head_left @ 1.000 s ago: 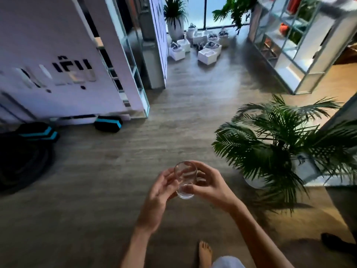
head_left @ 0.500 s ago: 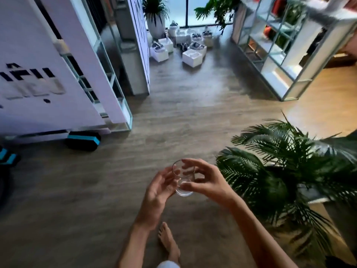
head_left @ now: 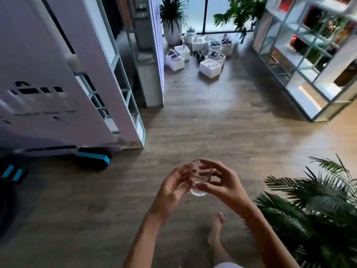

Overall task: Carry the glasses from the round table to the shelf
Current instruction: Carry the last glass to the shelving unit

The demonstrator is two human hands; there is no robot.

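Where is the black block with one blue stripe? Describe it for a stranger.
Find the tall white panel with dark lettering on the left. At its near bottom corner, on the brown wood floor, lies the black block. It bears one long blue stripe; the black piece further left bears two short ones.

The right edge cuts off the palm and shelf; panel lettering is blurred.
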